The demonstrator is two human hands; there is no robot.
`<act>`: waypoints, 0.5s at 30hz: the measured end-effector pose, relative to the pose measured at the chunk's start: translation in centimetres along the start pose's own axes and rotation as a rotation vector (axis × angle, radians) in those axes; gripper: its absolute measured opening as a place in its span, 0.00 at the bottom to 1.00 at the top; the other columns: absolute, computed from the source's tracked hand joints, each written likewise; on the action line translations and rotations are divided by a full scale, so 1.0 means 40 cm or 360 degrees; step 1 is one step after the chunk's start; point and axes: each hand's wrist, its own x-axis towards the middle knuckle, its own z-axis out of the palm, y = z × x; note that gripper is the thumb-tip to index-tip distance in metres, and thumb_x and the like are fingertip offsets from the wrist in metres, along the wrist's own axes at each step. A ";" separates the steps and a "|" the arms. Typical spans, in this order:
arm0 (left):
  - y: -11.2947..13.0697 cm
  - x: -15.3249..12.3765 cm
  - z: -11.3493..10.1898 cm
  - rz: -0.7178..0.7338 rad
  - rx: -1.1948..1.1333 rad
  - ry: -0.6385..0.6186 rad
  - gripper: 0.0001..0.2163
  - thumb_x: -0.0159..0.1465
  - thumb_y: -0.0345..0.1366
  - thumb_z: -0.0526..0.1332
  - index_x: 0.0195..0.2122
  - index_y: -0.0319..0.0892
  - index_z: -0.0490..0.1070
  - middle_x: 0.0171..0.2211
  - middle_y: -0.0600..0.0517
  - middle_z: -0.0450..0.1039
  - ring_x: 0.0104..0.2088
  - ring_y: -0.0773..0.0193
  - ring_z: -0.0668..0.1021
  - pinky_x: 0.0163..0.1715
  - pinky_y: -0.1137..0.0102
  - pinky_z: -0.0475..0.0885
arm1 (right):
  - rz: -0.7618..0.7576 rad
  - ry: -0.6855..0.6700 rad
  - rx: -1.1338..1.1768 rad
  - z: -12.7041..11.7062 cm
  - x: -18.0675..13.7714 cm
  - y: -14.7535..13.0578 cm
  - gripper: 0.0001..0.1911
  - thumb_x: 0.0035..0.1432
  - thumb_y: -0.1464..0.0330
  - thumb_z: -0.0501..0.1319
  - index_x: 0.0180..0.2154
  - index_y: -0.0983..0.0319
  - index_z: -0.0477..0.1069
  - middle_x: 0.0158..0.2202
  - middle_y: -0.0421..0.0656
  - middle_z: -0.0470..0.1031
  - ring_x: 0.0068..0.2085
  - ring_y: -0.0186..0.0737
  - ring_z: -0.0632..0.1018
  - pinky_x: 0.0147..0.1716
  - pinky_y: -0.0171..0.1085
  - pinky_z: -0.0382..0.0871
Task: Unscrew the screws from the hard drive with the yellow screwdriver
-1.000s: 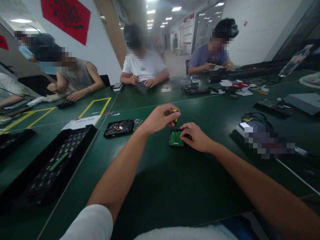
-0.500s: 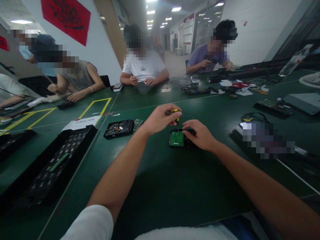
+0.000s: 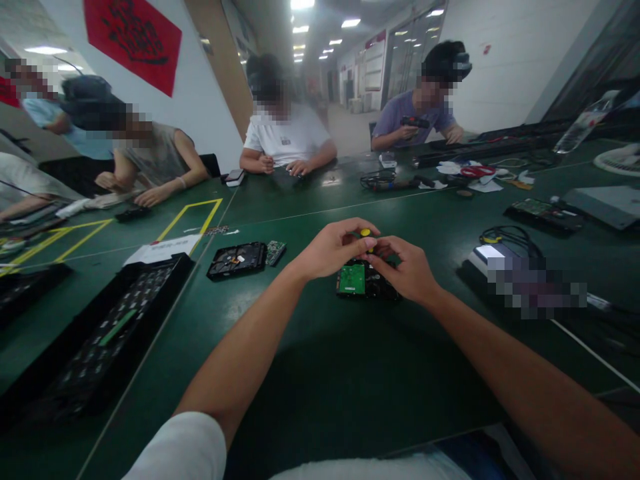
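The left hand (image 3: 331, 251) has its fingers clenched around a yellow-topped screwdriver (image 3: 365, 233) over the far side of a hard drive (image 3: 367, 285) on the tabletop (image 3: 360, 373); the right hand (image 3: 411, 268) has its fingers bent beside the tool, whether gripping it I cannot tell; a second hard drive (image 3: 237, 259) lies left.

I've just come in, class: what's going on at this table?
A person's left hand holds a small yellow-topped tool over a hard drive with a green board. The right hand is close by the tool; whether it grips it is unclear. The tool's tip is hidden. Farther left lie a second drive and a loose circuit board.
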 end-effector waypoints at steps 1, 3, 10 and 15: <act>0.000 0.000 0.000 -0.0010 0.0008 0.0024 0.16 0.70 0.45 0.68 0.53 0.41 0.76 0.46 0.48 0.78 0.38 0.66 0.80 0.41 0.70 0.79 | 0.0003 0.0001 0.0005 0.000 -0.001 0.000 0.12 0.69 0.56 0.65 0.48 0.55 0.75 0.43 0.43 0.83 0.41 0.46 0.82 0.44 0.45 0.77; 0.000 0.001 -0.006 -0.0020 0.0033 0.0067 0.19 0.69 0.44 0.70 0.57 0.42 0.74 0.49 0.47 0.78 0.38 0.65 0.81 0.41 0.70 0.79 | 0.0015 0.0015 0.0002 0.000 -0.002 0.001 0.11 0.69 0.57 0.65 0.48 0.55 0.75 0.43 0.43 0.82 0.41 0.45 0.82 0.43 0.45 0.78; -0.078 -0.050 -0.061 -0.0241 0.0587 0.0057 0.34 0.65 0.53 0.71 0.67 0.43 0.67 0.58 0.39 0.76 0.56 0.49 0.80 0.56 0.54 0.76 | 0.0132 0.0223 -0.0016 -0.012 0.005 0.028 0.12 0.68 0.57 0.65 0.49 0.55 0.73 0.44 0.46 0.82 0.41 0.47 0.83 0.45 0.49 0.79; -0.162 -0.131 -0.037 -0.0368 0.0936 -0.0172 0.54 0.52 0.57 0.78 0.75 0.43 0.56 0.73 0.34 0.57 0.73 0.36 0.61 0.71 0.44 0.59 | 0.0189 0.0300 0.0045 -0.014 0.008 0.055 0.20 0.67 0.57 0.66 0.56 0.56 0.69 0.46 0.47 0.83 0.43 0.49 0.84 0.47 0.52 0.81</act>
